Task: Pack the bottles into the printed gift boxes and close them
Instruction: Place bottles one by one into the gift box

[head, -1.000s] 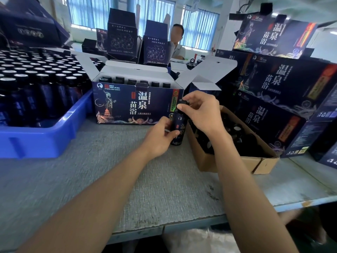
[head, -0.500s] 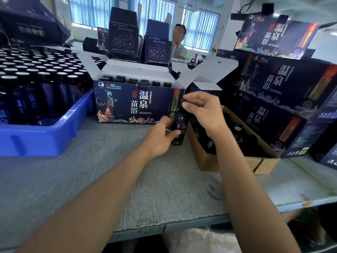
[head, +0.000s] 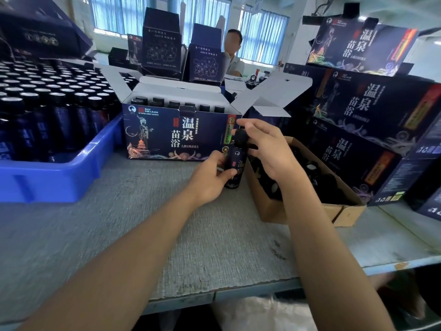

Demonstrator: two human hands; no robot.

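While left hand (head: pixel 208 179) and right hand (head: pixel 270 151) grip 1 bottle (head: pixel 236 163), box (head: pixel 167 137) seemingly reads PICC.

Head-worn view looks forward and down, close over the table (head: pixel 119 223)

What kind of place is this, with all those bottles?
Probably a packing workshop: a blue plastic crate crammed with dark capped bottles, an open printed gift box partly filled, and stacked closed printed boxes alongside.
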